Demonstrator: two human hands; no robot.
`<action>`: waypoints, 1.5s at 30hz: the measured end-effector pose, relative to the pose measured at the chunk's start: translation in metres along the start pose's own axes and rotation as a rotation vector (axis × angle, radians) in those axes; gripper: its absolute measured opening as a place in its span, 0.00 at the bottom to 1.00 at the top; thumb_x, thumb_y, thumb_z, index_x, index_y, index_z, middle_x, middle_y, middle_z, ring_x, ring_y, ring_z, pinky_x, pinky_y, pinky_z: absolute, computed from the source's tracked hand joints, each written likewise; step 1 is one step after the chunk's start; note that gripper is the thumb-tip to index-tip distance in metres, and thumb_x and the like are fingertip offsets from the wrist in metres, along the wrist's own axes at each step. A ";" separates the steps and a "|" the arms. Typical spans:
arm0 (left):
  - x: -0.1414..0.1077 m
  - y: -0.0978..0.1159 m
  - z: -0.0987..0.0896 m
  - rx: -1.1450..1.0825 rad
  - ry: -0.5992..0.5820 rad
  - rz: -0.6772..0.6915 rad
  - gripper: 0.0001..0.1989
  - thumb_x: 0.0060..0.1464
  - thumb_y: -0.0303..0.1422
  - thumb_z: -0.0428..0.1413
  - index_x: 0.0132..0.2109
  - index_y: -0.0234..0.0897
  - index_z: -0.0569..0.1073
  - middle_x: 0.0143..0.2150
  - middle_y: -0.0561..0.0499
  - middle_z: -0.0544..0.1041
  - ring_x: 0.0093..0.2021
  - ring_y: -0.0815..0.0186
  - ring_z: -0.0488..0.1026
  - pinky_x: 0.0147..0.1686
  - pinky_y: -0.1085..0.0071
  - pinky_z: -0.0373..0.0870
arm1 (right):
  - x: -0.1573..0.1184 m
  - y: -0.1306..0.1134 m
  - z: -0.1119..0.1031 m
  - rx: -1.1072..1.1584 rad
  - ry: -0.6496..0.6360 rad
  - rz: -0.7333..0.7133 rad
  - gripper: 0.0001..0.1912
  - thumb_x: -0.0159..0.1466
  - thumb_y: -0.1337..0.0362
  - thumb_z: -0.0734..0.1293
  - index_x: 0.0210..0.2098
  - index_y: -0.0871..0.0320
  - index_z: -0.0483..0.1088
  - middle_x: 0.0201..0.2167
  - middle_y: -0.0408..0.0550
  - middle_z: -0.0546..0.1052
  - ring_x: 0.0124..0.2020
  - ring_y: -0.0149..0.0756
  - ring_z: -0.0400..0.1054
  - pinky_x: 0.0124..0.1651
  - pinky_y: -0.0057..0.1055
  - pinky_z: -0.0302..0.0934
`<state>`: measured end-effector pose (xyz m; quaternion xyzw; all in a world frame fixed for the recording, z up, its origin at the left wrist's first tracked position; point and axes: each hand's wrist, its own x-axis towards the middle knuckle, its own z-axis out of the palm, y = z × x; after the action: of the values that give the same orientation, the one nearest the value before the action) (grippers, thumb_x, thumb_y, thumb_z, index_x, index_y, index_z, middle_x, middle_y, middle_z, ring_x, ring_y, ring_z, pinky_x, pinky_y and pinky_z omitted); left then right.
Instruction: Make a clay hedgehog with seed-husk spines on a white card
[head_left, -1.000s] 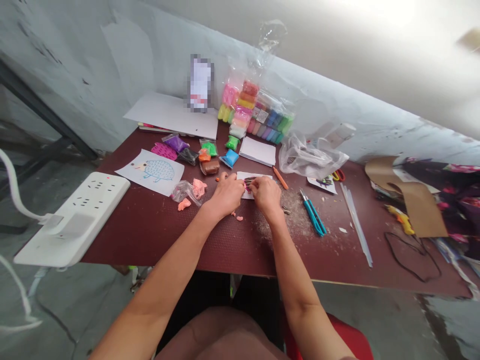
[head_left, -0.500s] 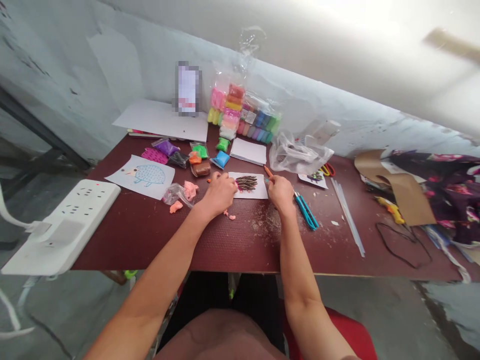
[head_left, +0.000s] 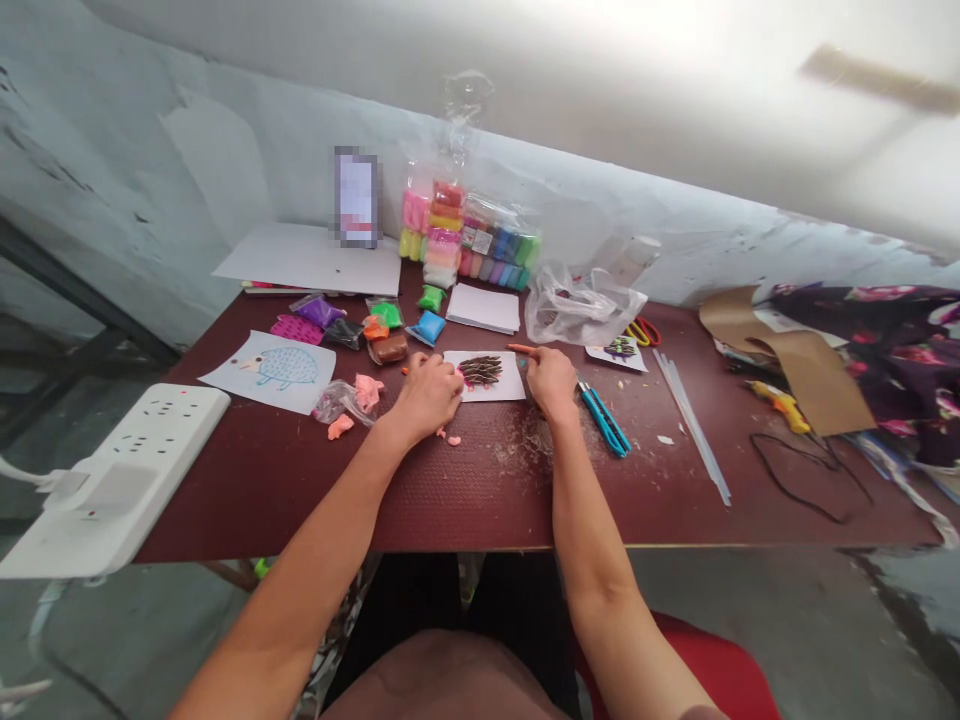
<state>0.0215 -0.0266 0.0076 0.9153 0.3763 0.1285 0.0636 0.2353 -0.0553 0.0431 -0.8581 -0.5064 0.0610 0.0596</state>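
In the middle of the table lies a small white card [head_left: 513, 378] bearing a hedgehog shape of dark brown twig-like pieces [head_left: 480, 371] with pink bits at its edge. My left hand [head_left: 430, 395] is closed at the card's left end, its fingertips pressed on that end and hiding it. My right hand [head_left: 553, 382] is closed at the card's right side around a thin orange pencil-like stick [head_left: 519, 347], which points left above the card's top edge. Small pink clay bits [head_left: 453, 440] lie below the left hand. Teal-handled pliers or snips [head_left: 606, 420] rest right of my right hand.
Pink clay [head_left: 367, 392], bagged brown clay [head_left: 388, 349] and a blue hedgehog drawing [head_left: 279, 364] lie left. Behind are a paper stack [head_left: 484, 307], packed coloured clay [head_left: 442, 235] and a plastic bag [head_left: 577, 305]. Glue sticks [head_left: 690, 425], a yellow glue gun [head_left: 778, 403] and a power strip [head_left: 142, 450] flank.
The orange stick has swung from a steep slant to nearly flat, its tip now farther left over the card. The left hand stays at the card's left end; the view has shifted slightly.
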 end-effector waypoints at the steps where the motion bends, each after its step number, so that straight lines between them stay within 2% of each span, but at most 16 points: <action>1: 0.000 0.000 0.001 -0.001 0.005 0.007 0.10 0.63 0.29 0.55 0.37 0.38 0.81 0.41 0.42 0.82 0.48 0.53 0.73 0.52 0.53 0.62 | -0.001 0.000 0.000 0.017 -0.004 -0.010 0.20 0.74 0.65 0.58 0.57 0.57 0.79 0.56 0.58 0.81 0.58 0.47 0.75 0.57 0.35 0.65; 4: 0.000 -0.001 0.002 0.001 0.003 0.012 0.09 0.63 0.28 0.55 0.37 0.38 0.81 0.41 0.42 0.82 0.49 0.53 0.73 0.53 0.52 0.62 | -0.003 -0.002 0.001 0.046 -0.059 -0.012 0.18 0.73 0.64 0.60 0.53 0.55 0.80 0.53 0.57 0.83 0.56 0.49 0.77 0.55 0.36 0.66; 11: 0.000 0.000 0.001 -0.007 -0.014 -0.022 0.11 0.64 0.27 0.53 0.38 0.36 0.81 0.42 0.40 0.82 0.51 0.51 0.73 0.53 0.52 0.62 | 0.002 -0.006 0.009 -0.019 -0.138 0.055 0.17 0.72 0.60 0.64 0.53 0.60 0.79 0.53 0.64 0.82 0.56 0.53 0.76 0.56 0.39 0.67; 14: 0.000 0.002 0.000 -0.035 -0.027 -0.019 0.07 0.63 0.30 0.58 0.37 0.36 0.80 0.42 0.40 0.82 0.51 0.50 0.73 0.54 0.51 0.61 | 0.003 -0.006 0.010 0.021 -0.113 0.051 0.18 0.72 0.60 0.63 0.56 0.58 0.78 0.53 0.62 0.82 0.57 0.52 0.76 0.57 0.40 0.67; 19: -0.001 0.002 0.001 -0.053 -0.034 -0.009 0.04 0.61 0.31 0.62 0.36 0.36 0.79 0.43 0.41 0.82 0.52 0.49 0.74 0.54 0.51 0.60 | 0.007 -0.010 0.011 0.117 -0.068 -0.042 0.23 0.73 0.65 0.60 0.65 0.49 0.73 0.58 0.53 0.81 0.59 0.47 0.75 0.59 0.39 0.66; 22: -0.001 0.002 0.001 -0.046 -0.046 0.007 0.04 0.62 0.30 0.61 0.37 0.36 0.79 0.43 0.42 0.82 0.51 0.49 0.74 0.54 0.51 0.60 | 0.012 -0.013 0.014 0.116 -0.075 -0.061 0.24 0.73 0.65 0.60 0.65 0.49 0.74 0.60 0.53 0.80 0.60 0.47 0.75 0.60 0.39 0.66; 26: 0.000 0.002 0.002 -0.046 -0.046 0.016 0.05 0.62 0.30 0.60 0.37 0.37 0.80 0.43 0.43 0.82 0.51 0.50 0.74 0.54 0.51 0.60 | 0.017 -0.013 0.020 0.086 -0.045 -0.071 0.21 0.72 0.65 0.60 0.59 0.52 0.77 0.57 0.55 0.81 0.57 0.47 0.76 0.57 0.38 0.67; 31: -0.001 0.001 0.006 -0.053 -0.013 0.011 0.04 0.61 0.30 0.60 0.36 0.38 0.79 0.42 0.43 0.82 0.50 0.51 0.73 0.54 0.51 0.60 | 0.019 -0.010 0.021 0.072 -0.031 -0.049 0.17 0.72 0.65 0.61 0.54 0.54 0.78 0.54 0.56 0.82 0.54 0.47 0.77 0.53 0.37 0.68; 37: 0.000 0.000 0.005 -0.121 0.028 0.006 0.06 0.60 0.28 0.59 0.35 0.37 0.79 0.40 0.44 0.81 0.48 0.52 0.73 0.53 0.52 0.62 | 0.018 -0.008 0.019 0.070 -0.042 -0.039 0.17 0.72 0.65 0.61 0.53 0.53 0.79 0.53 0.56 0.83 0.53 0.47 0.78 0.53 0.37 0.68; 42: 0.001 -0.006 -0.002 -0.196 0.190 -0.037 0.10 0.64 0.27 0.54 0.39 0.37 0.81 0.40 0.44 0.80 0.47 0.54 0.73 0.49 0.55 0.65 | 0.016 -0.006 0.017 0.054 -0.031 -0.045 0.17 0.73 0.65 0.60 0.53 0.55 0.79 0.54 0.57 0.82 0.56 0.50 0.76 0.55 0.39 0.67; 45: 0.001 -0.008 -0.003 -0.177 0.236 -0.077 0.11 0.66 0.28 0.53 0.39 0.36 0.80 0.41 0.43 0.79 0.45 0.55 0.72 0.47 0.57 0.67 | 0.014 -0.004 0.014 0.062 -0.016 -0.048 0.18 0.72 0.66 0.61 0.56 0.57 0.77 0.56 0.58 0.80 0.57 0.51 0.75 0.56 0.40 0.67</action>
<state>0.0159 -0.0196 0.0088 0.8695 0.4034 0.2654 0.1043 0.2357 -0.0406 0.0291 -0.8430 -0.5250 0.0819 0.0834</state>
